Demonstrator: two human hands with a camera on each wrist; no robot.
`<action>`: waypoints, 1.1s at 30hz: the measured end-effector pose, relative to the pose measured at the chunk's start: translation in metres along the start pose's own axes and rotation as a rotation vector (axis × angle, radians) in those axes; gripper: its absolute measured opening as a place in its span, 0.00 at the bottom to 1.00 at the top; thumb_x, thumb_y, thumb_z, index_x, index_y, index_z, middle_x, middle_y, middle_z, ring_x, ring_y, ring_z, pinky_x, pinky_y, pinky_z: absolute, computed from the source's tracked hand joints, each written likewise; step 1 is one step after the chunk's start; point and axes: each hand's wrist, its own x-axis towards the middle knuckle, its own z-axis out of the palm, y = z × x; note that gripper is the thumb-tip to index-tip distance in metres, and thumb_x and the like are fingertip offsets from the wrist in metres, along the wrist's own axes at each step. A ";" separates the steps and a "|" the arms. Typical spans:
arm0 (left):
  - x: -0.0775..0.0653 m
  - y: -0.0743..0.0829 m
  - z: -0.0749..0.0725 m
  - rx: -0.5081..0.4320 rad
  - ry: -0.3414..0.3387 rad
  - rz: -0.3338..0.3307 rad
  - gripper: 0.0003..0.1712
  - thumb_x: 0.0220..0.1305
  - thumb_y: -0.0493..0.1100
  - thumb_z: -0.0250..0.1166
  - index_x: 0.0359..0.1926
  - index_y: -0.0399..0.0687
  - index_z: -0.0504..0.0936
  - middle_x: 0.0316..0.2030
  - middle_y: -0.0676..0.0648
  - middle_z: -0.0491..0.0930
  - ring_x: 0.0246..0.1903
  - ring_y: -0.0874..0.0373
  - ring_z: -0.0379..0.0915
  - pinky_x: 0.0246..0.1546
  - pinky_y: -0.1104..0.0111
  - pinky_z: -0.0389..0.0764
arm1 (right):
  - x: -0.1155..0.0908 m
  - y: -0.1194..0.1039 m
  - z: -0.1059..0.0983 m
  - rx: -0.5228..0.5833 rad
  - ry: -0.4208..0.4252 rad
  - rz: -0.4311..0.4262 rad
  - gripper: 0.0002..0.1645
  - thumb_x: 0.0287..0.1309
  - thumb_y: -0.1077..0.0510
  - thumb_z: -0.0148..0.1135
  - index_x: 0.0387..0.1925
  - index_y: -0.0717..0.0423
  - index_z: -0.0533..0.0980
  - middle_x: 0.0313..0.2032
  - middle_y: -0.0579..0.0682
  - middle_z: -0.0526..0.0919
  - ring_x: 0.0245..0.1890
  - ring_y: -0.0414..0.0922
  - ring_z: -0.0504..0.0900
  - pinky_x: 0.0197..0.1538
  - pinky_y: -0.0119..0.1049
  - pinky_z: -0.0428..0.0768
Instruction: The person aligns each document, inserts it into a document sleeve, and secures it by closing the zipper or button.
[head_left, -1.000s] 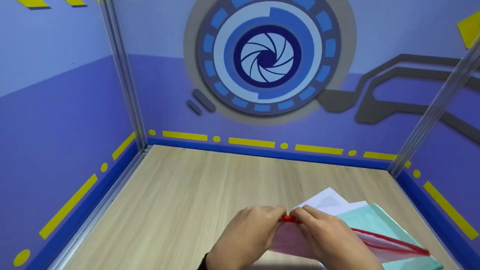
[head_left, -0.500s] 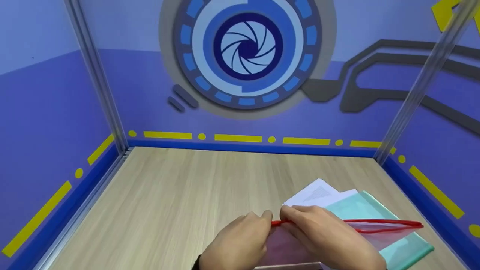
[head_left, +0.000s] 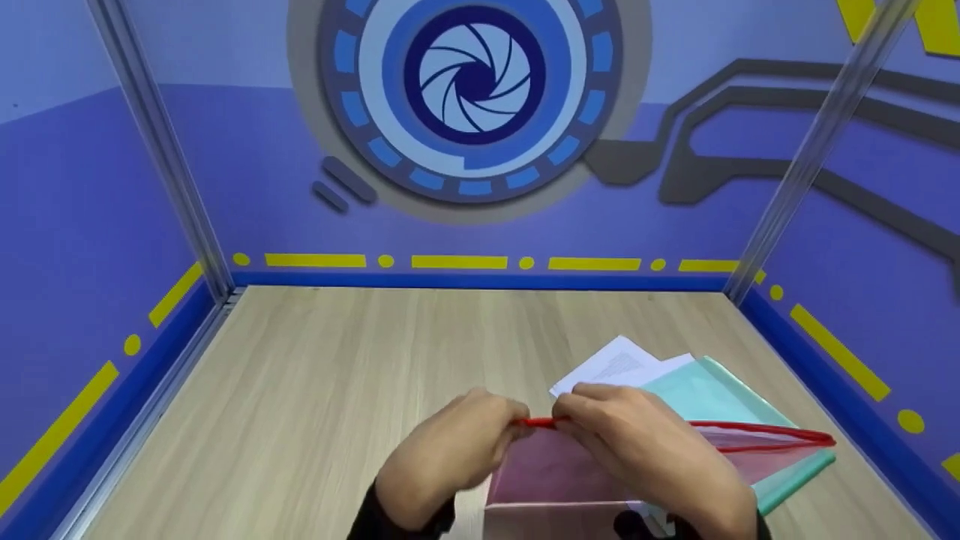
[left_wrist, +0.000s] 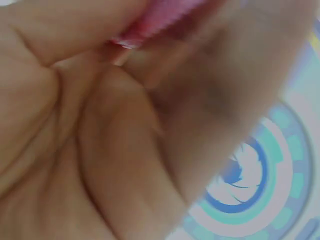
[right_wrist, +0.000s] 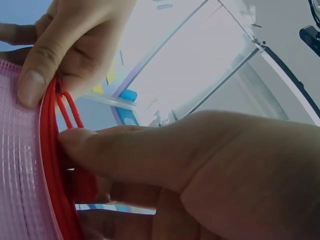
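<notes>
A pink translucent mesh zipper pouch (head_left: 555, 469) with a red zipper (head_left: 765, 431) stands tilted up at the front of the table. My left hand (head_left: 450, 450) pinches its upper left corner at the zipper's end; the thumb lies on the mesh in the right wrist view. Just to the right, my right hand (head_left: 652, 442) pinches the red zipper pull (right_wrist: 85, 185), its thumb and fingers around it. Right of that hand, the two zipper edges stand apart and the pouch gapes. In the left wrist view, the palm hides most of the pink pouch (left_wrist: 160, 20).
A mint-green folder or pouch (head_left: 697, 390) lies behind the pink one on the wooden table (head_left: 360, 360). White printed sheets (head_left: 607, 367) show beside it. Blue-purple panels (head_left: 75, 225) wall the table at the back and sides.
The head view has shifted, and more of the pouch's front now shows. My hands have moved slightly apart along the zipper, both still gripping it.
</notes>
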 end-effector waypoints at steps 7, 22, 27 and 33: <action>0.020 -0.006 0.001 -0.059 -0.033 0.013 0.11 0.77 0.42 0.66 0.34 0.46 0.86 0.23 0.59 0.73 0.23 0.67 0.65 0.29 0.72 0.72 | -0.003 0.013 -0.004 -0.073 0.091 0.016 0.06 0.72 0.60 0.68 0.40 0.43 0.84 0.32 0.32 0.80 0.31 0.32 0.76 0.38 0.32 0.81; 0.005 -0.002 0.002 -0.049 -0.053 0.004 0.14 0.79 0.44 0.63 0.31 0.49 0.80 0.21 0.60 0.67 0.21 0.67 0.63 0.26 0.72 0.69 | -0.006 0.012 0.000 -0.096 0.219 -0.034 0.09 0.65 0.62 0.73 0.41 0.44 0.84 0.37 0.33 0.81 0.34 0.33 0.79 0.40 0.31 0.81; -0.008 -0.007 -0.002 -0.087 -0.068 -0.052 0.14 0.79 0.43 0.63 0.31 0.49 0.82 0.20 0.60 0.68 0.19 0.67 0.63 0.22 0.73 0.66 | 0.003 0.009 0.005 -0.077 0.208 -0.125 0.09 0.65 0.63 0.74 0.38 0.45 0.83 0.34 0.35 0.79 0.33 0.34 0.78 0.40 0.29 0.78; -0.001 -0.013 -0.009 -0.101 -0.080 -0.078 0.11 0.78 0.44 0.65 0.35 0.47 0.87 0.20 0.59 0.68 0.18 0.66 0.62 0.22 0.73 0.65 | 0.007 0.015 0.005 -0.039 0.156 -0.083 0.13 0.59 0.65 0.77 0.38 0.46 0.83 0.39 0.35 0.82 0.42 0.37 0.78 0.44 0.34 0.80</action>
